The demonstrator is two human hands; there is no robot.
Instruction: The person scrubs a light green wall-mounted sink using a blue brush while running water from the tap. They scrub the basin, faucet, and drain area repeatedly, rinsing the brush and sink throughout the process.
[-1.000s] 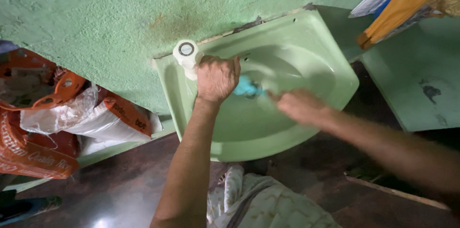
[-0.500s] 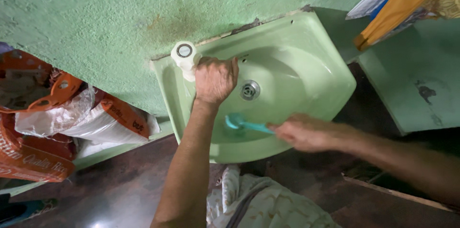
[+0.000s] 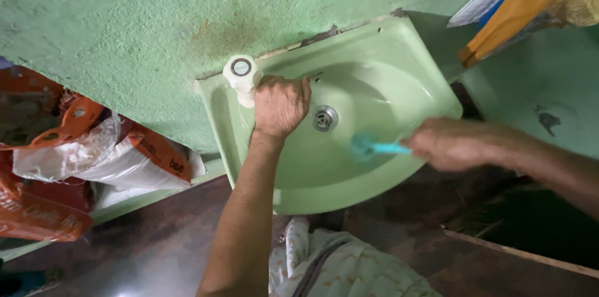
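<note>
The right hand [image 3: 452, 144], blurred by motion, is closed around the handle of a small turquoise plastic brush [image 3: 371, 146], whose bristle head presses against the inner slope of a pale green ceramic wash basin [image 3: 399, 41], to the right of the round metal drain [image 3: 323, 118] and a little nearer the front rim. The left hand [image 3: 281, 105] rests as a loose fist on the basin's back ledge, fingers curled under; whether it grips anything cannot be told. It sits just beside a white plastic tap with a round grey-centred knob [image 3: 240, 71], touching or nearly touching it. The basin is fixed to a rough green-painted wall [image 3: 156, 16]. To the left, below the wall, lie orange and white woven plastic sacks [image 3: 93, 153] on a dark brown floor [image 3: 156, 241]. Under the basin's front edge shows a pale patterned cloth [image 3: 337, 266] worn by the person. At the upper right, a slanted orange wooden board [image 3: 530, 4] leans near the basin's corner.
</note>
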